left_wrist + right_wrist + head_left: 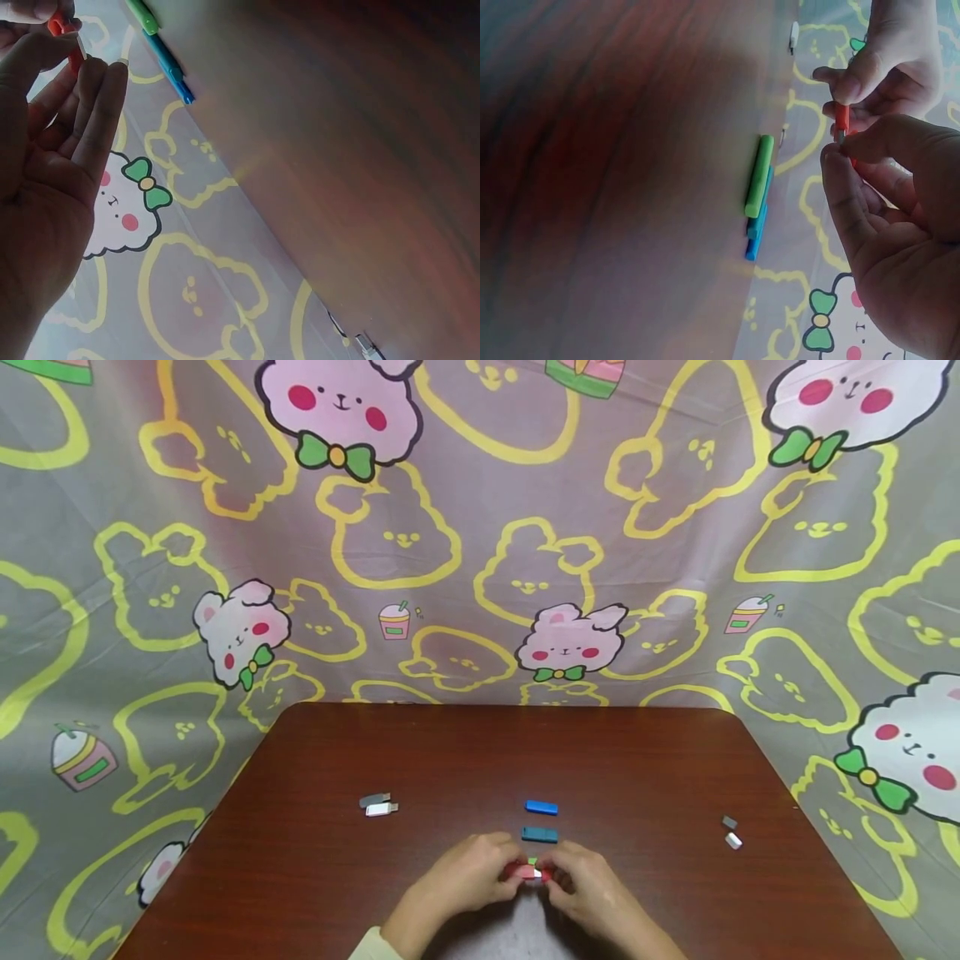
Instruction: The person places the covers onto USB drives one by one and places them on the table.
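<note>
A red USB stick with its bright metal plug showing is between both hands, close to the table's near side. My left hand pinches its red body between thumb and fingers. On the other side, my right hand pinches a small red piece, which looks like the cap, at the plug end. Fingers hide much of both pieces. Just beyond the hands lies a green USB stick, partly hidden in the head view. Behind it lie a teal stick and a blue stick.
On the left of the brown table lie a grey USB stick and a white one, plugs bare. Over at the right are a small grey cap and a white cap. A patterned cloth hangs around the table.
</note>
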Action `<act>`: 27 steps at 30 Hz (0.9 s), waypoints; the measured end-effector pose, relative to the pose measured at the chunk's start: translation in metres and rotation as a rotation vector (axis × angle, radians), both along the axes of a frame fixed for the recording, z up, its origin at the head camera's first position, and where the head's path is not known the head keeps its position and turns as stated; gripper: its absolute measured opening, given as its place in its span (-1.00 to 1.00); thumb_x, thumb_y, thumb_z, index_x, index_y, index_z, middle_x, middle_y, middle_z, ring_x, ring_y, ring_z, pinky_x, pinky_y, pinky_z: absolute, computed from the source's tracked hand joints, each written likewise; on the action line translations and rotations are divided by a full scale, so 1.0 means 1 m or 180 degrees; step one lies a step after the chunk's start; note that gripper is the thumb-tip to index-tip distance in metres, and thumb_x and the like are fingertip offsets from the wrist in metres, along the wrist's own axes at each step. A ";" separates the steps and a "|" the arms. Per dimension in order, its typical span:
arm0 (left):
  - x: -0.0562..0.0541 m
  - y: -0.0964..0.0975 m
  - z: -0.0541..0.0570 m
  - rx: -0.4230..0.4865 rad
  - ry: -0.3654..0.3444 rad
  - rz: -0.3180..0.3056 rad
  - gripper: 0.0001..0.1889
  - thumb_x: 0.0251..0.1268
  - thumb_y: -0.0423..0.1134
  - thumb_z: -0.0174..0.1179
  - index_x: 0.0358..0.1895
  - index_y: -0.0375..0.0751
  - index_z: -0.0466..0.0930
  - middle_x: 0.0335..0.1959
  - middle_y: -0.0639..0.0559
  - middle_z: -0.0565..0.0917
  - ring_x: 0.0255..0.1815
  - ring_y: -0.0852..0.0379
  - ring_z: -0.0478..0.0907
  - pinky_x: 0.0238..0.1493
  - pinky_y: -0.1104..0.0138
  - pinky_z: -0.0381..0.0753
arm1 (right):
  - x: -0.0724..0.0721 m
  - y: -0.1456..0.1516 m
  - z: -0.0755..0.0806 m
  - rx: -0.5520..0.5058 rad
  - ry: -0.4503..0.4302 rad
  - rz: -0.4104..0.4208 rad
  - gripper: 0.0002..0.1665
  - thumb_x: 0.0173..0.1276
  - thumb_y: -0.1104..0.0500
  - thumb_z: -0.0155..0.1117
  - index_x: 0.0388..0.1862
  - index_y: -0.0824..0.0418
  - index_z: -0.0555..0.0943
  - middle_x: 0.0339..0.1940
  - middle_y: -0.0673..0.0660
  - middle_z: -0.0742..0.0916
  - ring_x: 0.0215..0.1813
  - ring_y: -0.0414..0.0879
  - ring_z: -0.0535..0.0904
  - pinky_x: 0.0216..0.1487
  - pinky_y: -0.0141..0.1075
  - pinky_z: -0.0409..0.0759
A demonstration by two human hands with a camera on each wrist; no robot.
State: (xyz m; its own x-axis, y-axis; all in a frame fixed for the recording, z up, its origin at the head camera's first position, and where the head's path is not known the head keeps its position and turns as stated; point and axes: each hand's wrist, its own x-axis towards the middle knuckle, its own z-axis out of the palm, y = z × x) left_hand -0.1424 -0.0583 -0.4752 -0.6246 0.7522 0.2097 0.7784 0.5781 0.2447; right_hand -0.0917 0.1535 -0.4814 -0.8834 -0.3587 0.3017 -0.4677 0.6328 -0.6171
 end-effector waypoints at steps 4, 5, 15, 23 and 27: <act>0.001 0.000 0.002 -0.0018 -0.0008 0.0029 -0.86 0.14 -0.18 0.45 -0.23 -0.01 0.72 -0.41 0.31 0.51 -0.46 0.43 0.35 -0.42 0.59 0.37 | 0.000 0.000 0.000 0.0026 0.0016 -0.0070 -0.72 0.06 0.45 0.39 -0.27 0.16 0.69 -0.31 -0.09 0.66 -0.34 -0.40 0.51 -0.35 -0.43 0.57; 0.001 0.000 0.002 -0.0022 -0.0012 0.0035 -0.85 0.14 -0.19 0.45 -0.23 -0.01 0.72 -0.42 0.31 0.50 -0.46 0.43 0.34 -0.43 0.59 0.36 | 0.000 0.000 -0.001 0.0029 0.0022 -0.0086 -0.72 0.06 0.45 0.39 -0.27 0.16 0.69 -0.31 -0.10 0.65 -0.34 -0.40 0.50 -0.36 -0.43 0.57; 0.003 0.001 0.004 -0.0019 0.0052 0.0017 -0.89 0.16 -0.18 0.44 -0.29 0.02 0.70 -0.44 0.32 0.49 -0.48 0.43 0.33 -0.45 0.60 0.34 | 0.002 -0.001 -0.004 0.0056 0.0154 -0.0155 -0.72 0.04 0.45 0.40 -0.31 0.15 0.68 -0.36 -0.13 0.62 -0.34 -0.35 0.50 -0.36 -0.43 0.54; 0.005 0.003 0.003 -0.0005 0.0223 -0.0069 -0.91 0.22 -0.15 0.41 -0.33 0.02 0.68 -0.48 0.31 0.44 -0.50 0.44 0.29 -0.48 0.60 0.30 | 0.003 -0.002 -0.005 0.0077 0.0330 -0.0110 -0.75 0.08 0.43 0.43 -0.29 0.14 0.70 -0.31 -0.11 0.68 -0.30 -0.34 0.52 -0.32 -0.41 0.57; 0.007 0.003 0.002 -0.0012 0.0253 -0.0078 -0.92 0.24 -0.15 0.39 -0.31 0.01 0.68 -0.44 0.30 0.50 -0.48 0.44 0.34 -0.44 0.60 0.37 | 0.003 -0.002 -0.005 0.0055 0.0330 -0.0096 -0.76 0.11 0.42 0.44 -0.26 0.16 0.72 -0.28 -0.08 0.71 -0.30 -0.35 0.53 -0.32 -0.41 0.58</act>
